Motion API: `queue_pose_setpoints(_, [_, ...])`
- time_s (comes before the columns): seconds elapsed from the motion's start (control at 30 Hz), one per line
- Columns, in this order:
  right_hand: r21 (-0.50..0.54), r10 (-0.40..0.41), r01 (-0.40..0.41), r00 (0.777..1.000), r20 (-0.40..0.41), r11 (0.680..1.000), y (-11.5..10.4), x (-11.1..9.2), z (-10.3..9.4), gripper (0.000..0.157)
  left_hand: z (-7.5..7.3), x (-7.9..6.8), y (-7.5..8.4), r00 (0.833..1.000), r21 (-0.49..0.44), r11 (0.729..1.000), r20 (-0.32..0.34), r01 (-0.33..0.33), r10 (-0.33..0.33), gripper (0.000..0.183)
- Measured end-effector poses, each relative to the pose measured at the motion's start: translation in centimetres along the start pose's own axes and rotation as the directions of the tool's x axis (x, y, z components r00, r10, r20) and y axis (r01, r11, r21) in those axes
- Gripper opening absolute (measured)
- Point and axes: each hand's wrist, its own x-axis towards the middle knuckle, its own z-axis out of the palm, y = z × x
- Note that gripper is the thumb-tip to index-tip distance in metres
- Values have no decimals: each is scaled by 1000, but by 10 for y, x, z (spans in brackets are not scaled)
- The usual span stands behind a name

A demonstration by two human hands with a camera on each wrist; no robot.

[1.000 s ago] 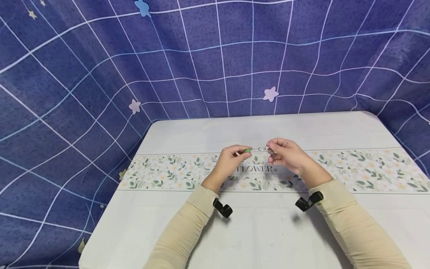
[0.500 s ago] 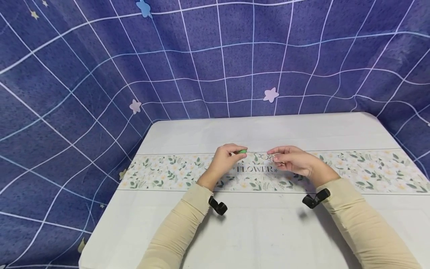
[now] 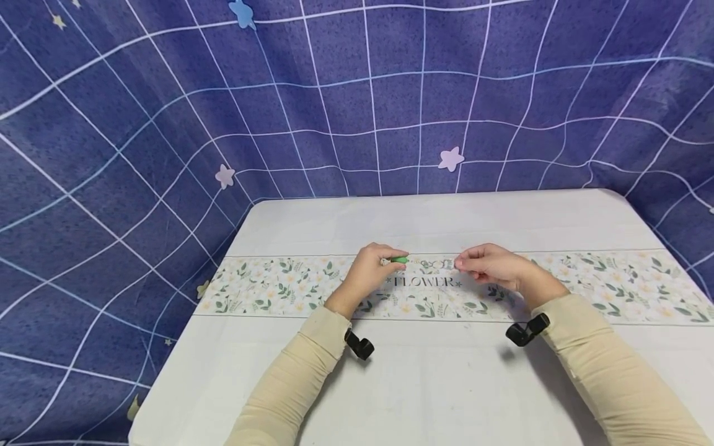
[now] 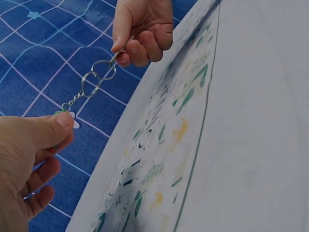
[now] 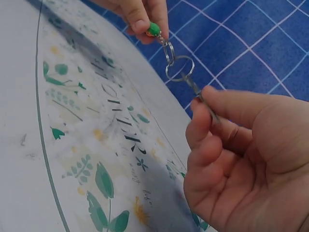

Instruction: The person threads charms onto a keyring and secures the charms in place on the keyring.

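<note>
My left hand point(image 3: 368, 272) pinches a small green charm point(image 5: 154, 29) with some orange-red beneath it. A short chain point(image 4: 74, 99) runs from the charm to a metal key ring point(image 4: 97, 90). Linked through it is a second, wider ring point(image 5: 194, 67), which carries a flat metal key point(image 5: 191, 84). The key's other end is pinched between thumb and fingers of my right hand point(image 3: 496, 267). Charm, rings and key stretch in a line between both hands, above the table. Fingers hide part of the key and of the charm.
A white table cover point(image 3: 424, 365) with a floral band and the word FLOWER lies under the hands. Behind and at the left hangs a blue curtain point(image 3: 334, 99) with white grid lines and stars. Black straps point(image 3: 359, 344) sit at the wrists.
My right hand has moved to the right and turned, and my left hand has shifted slightly left. The rings, hard to see before, now stretch out between the hands.
</note>
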Motion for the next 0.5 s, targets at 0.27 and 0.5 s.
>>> queue_pose_setpoints(0.27, [-288,-91,51,987,-129,956,6,5,6,32,3,0,-5,999,183,983,39,-24,17,26])
queue_pose_setpoints(0.5, [-495,-216,111,963,-161,862,12,9,12,19,10,0,-12,999,232,973,44,-12,2,23])
